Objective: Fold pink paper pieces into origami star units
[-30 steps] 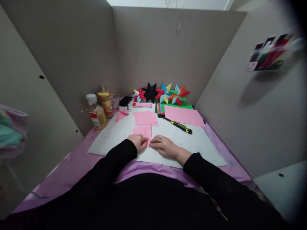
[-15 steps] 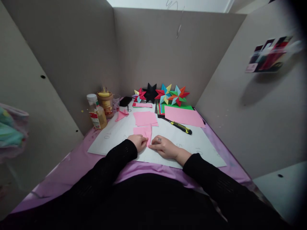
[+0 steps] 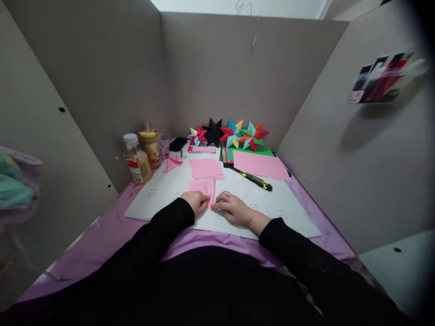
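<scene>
A pink paper sheet (image 3: 199, 185) lies in front of me with its right side folded over into a narrow upright strip. My left hand (image 3: 196, 202) is closed, its fingertips pressing the sheet down close to the fold. On the other side, my right hand (image 3: 233, 208) has its fingers bent together, with the tips at the near right edge of the folded strip. Its ring finger wears a ring. Just beyond lie several pink paper squares (image 3: 205, 167), and a folded pink paper piece (image 3: 173, 163) sits to their left.
A yellow and black utility knife (image 3: 256, 180) lies right of the squares, below a large pink sheet (image 3: 261, 165). Paper stars (image 3: 214, 132) line the back wall. A glue bottle (image 3: 138, 165), a brown jar (image 3: 150, 148) and small scissors (image 3: 182, 155) are at left. White paper (image 3: 285, 203) covers the table.
My right fingertips have shifted slightly and bent more at the edge of the folded strip. My left hand stays pressed on the sheet.
</scene>
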Motion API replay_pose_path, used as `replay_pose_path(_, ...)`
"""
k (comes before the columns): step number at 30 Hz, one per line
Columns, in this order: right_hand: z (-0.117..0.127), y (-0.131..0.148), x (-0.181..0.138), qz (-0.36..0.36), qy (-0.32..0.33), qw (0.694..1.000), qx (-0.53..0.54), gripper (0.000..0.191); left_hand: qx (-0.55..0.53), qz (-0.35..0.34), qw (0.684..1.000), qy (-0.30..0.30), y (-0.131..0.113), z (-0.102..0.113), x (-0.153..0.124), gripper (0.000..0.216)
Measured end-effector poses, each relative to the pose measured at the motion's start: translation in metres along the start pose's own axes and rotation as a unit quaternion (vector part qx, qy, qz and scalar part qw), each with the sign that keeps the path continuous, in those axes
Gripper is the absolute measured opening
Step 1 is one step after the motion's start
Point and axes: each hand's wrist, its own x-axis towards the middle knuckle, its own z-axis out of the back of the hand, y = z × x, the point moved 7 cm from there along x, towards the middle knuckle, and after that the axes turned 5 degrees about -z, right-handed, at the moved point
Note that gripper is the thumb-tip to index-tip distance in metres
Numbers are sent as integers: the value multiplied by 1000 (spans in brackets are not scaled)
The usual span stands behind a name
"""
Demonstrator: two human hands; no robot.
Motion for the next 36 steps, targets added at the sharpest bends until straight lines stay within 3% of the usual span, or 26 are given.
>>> replay_pose_path(17, -4, 0, 1, 7, 8, 1000, -14, 27, 18, -9, 1000, 9, -3, -1, -2, 36)
replay_pose_path(25, -2, -4, 1, -23, 31, 996, 79, 22, 17, -2, 1000, 18, -2, -1, -2, 37)
replay_pose_path(28, 8, -13, 10, -46, 13, 992, 119, 24, 20, -9, 1000, 12, -3, 0, -2, 36)
replay_pose_path(32, 20, -36, 39, -89, -40, 995, 17, 23, 23, -10, 1000, 7, -3, 1, -3, 36)
replay_pose_path(36, 7, -71, 70, -171, 21, 981, -95, 21, 28, -14, 999, 10, -3, -1, -2, 37)
